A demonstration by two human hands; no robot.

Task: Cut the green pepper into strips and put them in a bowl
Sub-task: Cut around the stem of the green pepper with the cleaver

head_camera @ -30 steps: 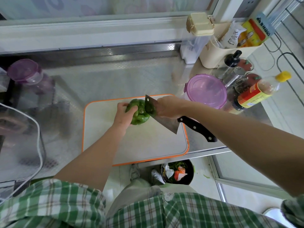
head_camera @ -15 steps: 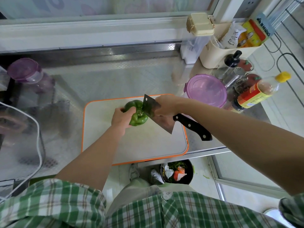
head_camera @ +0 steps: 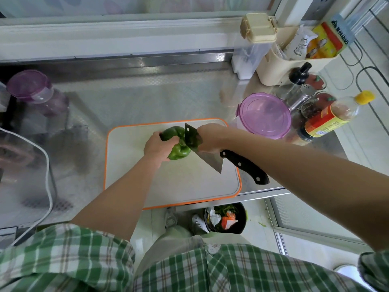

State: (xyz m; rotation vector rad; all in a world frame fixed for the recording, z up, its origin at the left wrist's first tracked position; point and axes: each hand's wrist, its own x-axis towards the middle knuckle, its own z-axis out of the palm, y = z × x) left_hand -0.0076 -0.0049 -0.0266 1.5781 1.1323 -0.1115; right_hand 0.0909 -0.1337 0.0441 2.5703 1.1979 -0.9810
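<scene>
A whole green pepper (head_camera: 180, 151) lies on the white cutting board with an orange rim (head_camera: 130, 182). My left hand (head_camera: 156, 146) grips the pepper from its left side, fingers curled over the top. A cleaver (head_camera: 207, 159) stands with its blade against the pepper's right side. My right hand (head_camera: 211, 137) holds the cleaver at the back of the blade, while the black handle (head_camera: 245, 167) sticks out free toward me. No bowl is visible.
A purple-lidded container (head_camera: 265, 115) stands just right of the board, with a sauce bottle (head_camera: 331, 116), shakers and a cream caddy (head_camera: 280, 68) behind it. A purple-capped jar (head_camera: 34, 91) is at far left, a white cable (head_camera: 49, 186) beside it. Below the counter edge is a waste bin (head_camera: 226, 218).
My left hand has wrapped further over the pepper. The cleaver's handle end has swung slightly left; the blade stays against the pepper.
</scene>
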